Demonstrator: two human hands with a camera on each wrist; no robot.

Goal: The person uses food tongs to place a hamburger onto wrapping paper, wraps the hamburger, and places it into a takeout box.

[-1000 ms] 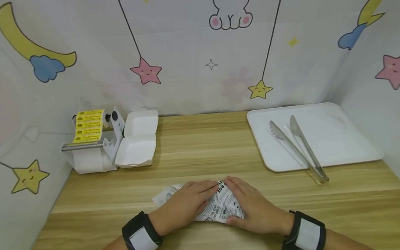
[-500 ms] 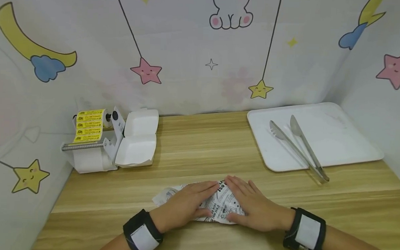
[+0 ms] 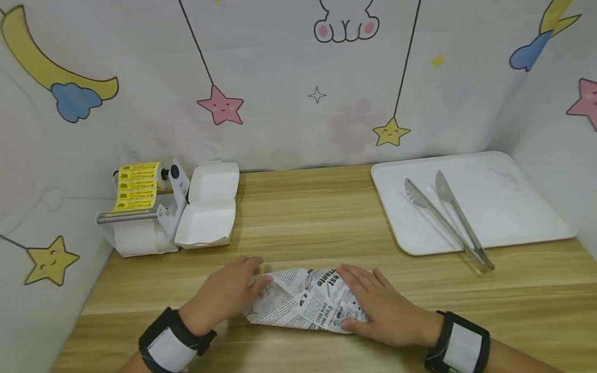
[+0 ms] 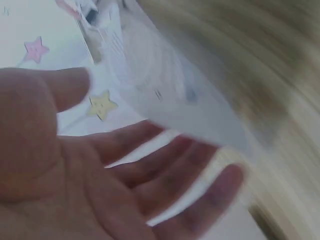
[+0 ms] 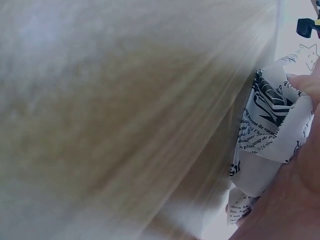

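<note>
A folded sheet of newsprint-patterned wrapping paper (image 3: 299, 299) lies flat-sided on the table in front of me; whether anything is inside is hidden. At its left end is my left hand (image 3: 225, 294), thumb overlapping the paper's edge in the head view. The left wrist view shows that hand (image 4: 135, 170) with loosely spread fingers close to the blurred paper (image 4: 170, 75); contact is unclear. My right hand (image 3: 388, 310) rests on the right end, fingers straight along the back and thumb at the front. Open folds of the paper (image 5: 270, 120) lie against the right palm in the right wrist view.
A dispenser with a roll of yellow labels (image 3: 138, 186) stands at the back left. Beside it is an open white takeaway box (image 3: 208, 222). Metal tongs (image 3: 450, 225) lie on a white tray (image 3: 529, 216) at the back right, handle end past its front edge.
My left hand has come off the top of the paper and moved left to its end, uncovering the folded left part. The right hand stays almost in place.
</note>
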